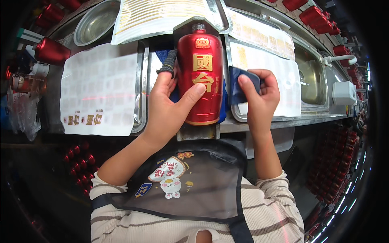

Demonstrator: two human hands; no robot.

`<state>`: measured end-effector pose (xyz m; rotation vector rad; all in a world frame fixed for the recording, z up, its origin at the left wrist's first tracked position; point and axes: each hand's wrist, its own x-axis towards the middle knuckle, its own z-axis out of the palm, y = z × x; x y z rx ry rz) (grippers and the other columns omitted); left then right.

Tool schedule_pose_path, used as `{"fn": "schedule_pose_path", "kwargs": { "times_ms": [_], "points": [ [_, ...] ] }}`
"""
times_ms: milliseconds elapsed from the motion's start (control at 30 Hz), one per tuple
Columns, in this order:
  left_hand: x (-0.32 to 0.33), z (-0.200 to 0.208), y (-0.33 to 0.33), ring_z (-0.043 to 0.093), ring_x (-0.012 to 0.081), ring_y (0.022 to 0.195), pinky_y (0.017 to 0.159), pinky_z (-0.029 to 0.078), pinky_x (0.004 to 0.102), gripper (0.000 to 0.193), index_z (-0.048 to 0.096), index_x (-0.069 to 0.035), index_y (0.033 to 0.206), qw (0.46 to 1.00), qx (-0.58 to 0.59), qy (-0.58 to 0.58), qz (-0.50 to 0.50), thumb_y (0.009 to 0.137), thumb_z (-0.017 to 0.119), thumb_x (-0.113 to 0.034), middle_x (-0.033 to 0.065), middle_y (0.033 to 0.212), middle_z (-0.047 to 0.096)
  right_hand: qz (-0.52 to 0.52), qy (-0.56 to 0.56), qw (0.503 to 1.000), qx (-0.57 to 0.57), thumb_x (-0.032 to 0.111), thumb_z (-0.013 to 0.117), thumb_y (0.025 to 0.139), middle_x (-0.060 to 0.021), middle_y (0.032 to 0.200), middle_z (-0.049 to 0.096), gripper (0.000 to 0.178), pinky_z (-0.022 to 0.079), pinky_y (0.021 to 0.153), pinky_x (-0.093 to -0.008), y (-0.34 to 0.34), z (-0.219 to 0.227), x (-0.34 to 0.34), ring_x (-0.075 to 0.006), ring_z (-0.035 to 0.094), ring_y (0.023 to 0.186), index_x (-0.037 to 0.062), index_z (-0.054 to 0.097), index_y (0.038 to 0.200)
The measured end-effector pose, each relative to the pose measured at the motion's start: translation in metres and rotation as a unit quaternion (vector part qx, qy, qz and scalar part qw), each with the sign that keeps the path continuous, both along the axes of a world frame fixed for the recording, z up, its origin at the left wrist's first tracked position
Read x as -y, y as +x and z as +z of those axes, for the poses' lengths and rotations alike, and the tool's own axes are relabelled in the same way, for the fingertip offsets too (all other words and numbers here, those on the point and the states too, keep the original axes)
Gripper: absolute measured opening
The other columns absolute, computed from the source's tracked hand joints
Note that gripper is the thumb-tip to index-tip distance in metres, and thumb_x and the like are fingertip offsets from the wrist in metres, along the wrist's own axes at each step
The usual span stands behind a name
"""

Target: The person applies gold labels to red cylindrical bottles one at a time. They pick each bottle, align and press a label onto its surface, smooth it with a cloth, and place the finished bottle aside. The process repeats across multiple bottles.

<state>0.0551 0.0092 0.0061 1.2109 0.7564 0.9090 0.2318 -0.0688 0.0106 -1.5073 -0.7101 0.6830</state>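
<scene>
A glossy red bottle (206, 101) with gold lettering and a gold emblem lies on its back in a metal holder (198, 133), neck pointing away from me. My left hand (166, 101) grips its left side, the thumb pressed over the lower gold lettering. One left finger wears a dark knitted cover (168, 62). In my right hand (263, 93), just right of the bottle, a dark blue flat scraper (239, 87) is pinched between thumb and fingers, apart from the bottle. Blue cloth (162, 55) shows beside the holder.
White decal sheets (97, 77) lie left, with more sheets (267, 77) right and a gold-striped one (154, 18) behind. A metal bowl (95, 24) sits far left, near another red bottle (52, 52). At right are a sink (314, 77) and white tap (342, 60).
</scene>
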Motion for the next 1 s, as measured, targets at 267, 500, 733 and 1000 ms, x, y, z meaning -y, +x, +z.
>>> {"fn": "schedule_pose_path", "kwargs": {
  "times_ms": [267,500,733,1000],
  "points": [
    [0.002,0.007,0.008,0.062,0.0176,0.108,0.095,0.05,0.0315,0.05,0.049,0.002,0.114,0.996,-0.089,0.029,0.007,0.081,0.083,-0.012,0.0152,0.118,0.063,-0.029,0.004,0.997,-0.073,0.002,0.066,0.09,-0.0016,0.089,0.064,0.018,0.05,0.07,-0.0188,0.054,-0.027,0.016,-0.0057,0.06,0.079,0.0002,0.063,0.107],
    [0.001,-0.009,-0.009,0.05,0.0234,0.13,0.111,0.038,0.0372,0.037,0.044,0.002,0.112,0.999,0.01,-0.033,-0.005,0.093,0.071,-0.015,0.0261,0.149,0.041,0.096,-0.292,0.853,0.421,0.037,0.081,0.074,-0.0175,0.092,0.062,0.046,0.05,0.077,-0.0409,0.075,-0.03,0.014,-0.0361,0.061,0.086,0.0021,0.059,0.095],
    [-0.002,-0.019,-0.02,0.036,0.0301,0.143,0.118,0.028,0.0413,0.052,0.037,0.008,0.137,0.999,0.023,-0.037,0.002,0.098,0.06,-0.017,0.0287,0.154,0.033,-0.025,-0.467,0.754,0.462,0.047,0.086,0.067,-0.0251,0.119,0.058,0.077,0.05,0.092,-0.0452,0.2,-0.027,0.034,-0.0402,0.061,0.109,0.002,0.056,0.122],
    [-0.007,-0.016,-0.021,0.039,0.0285,0.141,0.118,0.028,0.0413,0.046,0.038,0.008,0.136,0.999,0.02,-0.035,0.001,0.101,0.055,-0.017,0.0275,0.153,0.036,-0.096,-0.419,0.875,0.222,0.045,0.087,0.068,-0.0151,0.095,0.067,0.072,0.053,0.075,-0.0341,0.304,-0.046,0.066,-0.0222,0.066,0.084,-0.0063,0.064,0.114]
  ]
}}
